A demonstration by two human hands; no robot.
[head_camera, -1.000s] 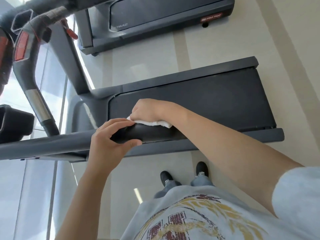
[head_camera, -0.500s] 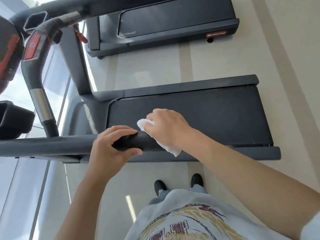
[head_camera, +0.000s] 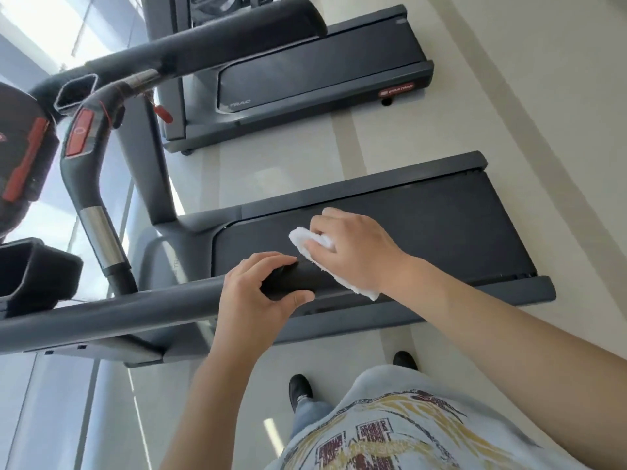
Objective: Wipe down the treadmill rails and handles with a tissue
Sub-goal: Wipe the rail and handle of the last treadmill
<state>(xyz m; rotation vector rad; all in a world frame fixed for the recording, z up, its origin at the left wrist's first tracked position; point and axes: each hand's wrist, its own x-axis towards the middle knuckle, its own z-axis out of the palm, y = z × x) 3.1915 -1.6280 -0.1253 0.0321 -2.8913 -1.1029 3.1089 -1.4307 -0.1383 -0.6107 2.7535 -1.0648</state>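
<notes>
Gym: two treadmills side by side

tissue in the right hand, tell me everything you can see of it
The tissue is white, soft and crumpled, folded into a thick wad. The right hand presses it over the dark end grip of the side handrail, draped across it: one bunched corner sticks out past the fingers, another edge hangs below the wrist. Most is hidden under the palm. The left hand grips the rail beside it; whether they touch is unclear.
</notes>
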